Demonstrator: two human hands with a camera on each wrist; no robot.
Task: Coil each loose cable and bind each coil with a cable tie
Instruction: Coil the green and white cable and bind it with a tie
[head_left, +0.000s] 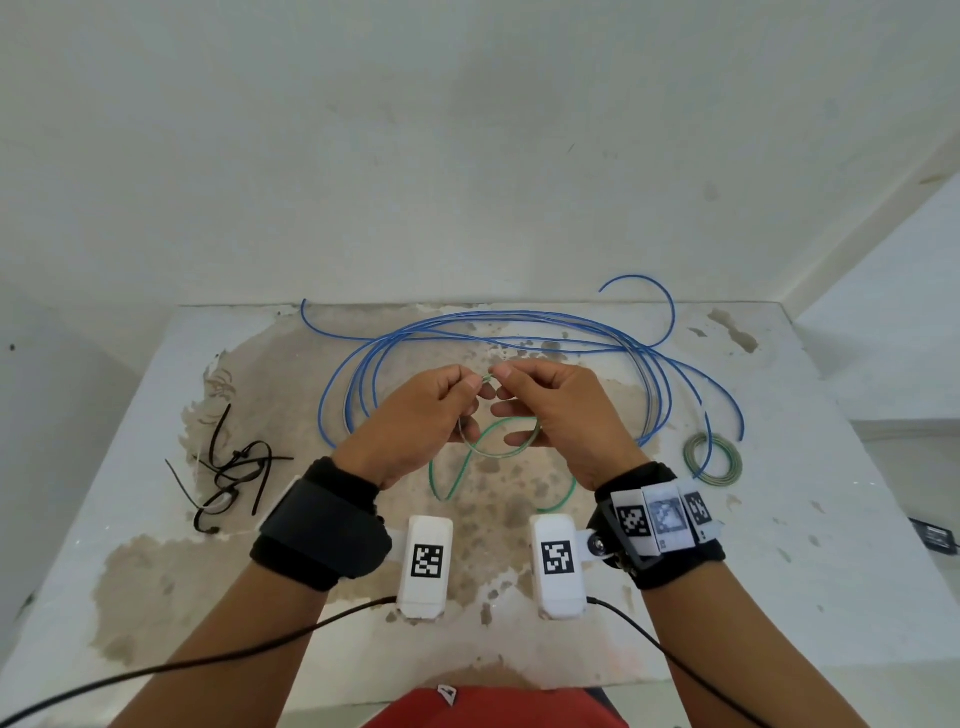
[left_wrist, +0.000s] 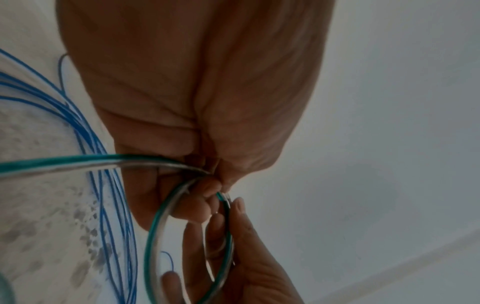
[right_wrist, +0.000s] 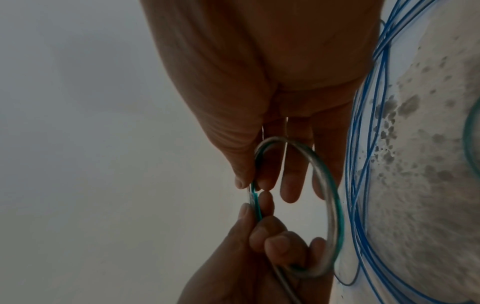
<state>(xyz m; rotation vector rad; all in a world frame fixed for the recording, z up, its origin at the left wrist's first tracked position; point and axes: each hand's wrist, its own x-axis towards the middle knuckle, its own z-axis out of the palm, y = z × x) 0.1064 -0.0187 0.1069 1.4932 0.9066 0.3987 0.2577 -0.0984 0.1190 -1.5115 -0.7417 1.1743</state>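
Hands raised over table (head_left: 831, 519): left hand (head_left: 415, 415) and right hand (head_left: 566, 415) pinch one small green wire (head_left: 498, 451) loop, thumbs nearly touching. Blue cable (head_left: 493, 332) sprawls behind, apparently uncoiled; cable ties (head_left: 234, 467) left, bound coil (head_left: 712, 461) right.

It is looking like a bare, unfinished room, perhaps a workspace under renovation rather than a furnished home. Plain white walls (head_left: 467, 130) are rising beyond the hands, and a white table (head_left: 831, 519) under them is showing worn patches where the coating is peeling off. Black cable ties (head_left: 234, 467) are lying left of the left hand (head_left: 415, 415), and blue cable (head_left: 519, 332) is sprawling beyond both hands.
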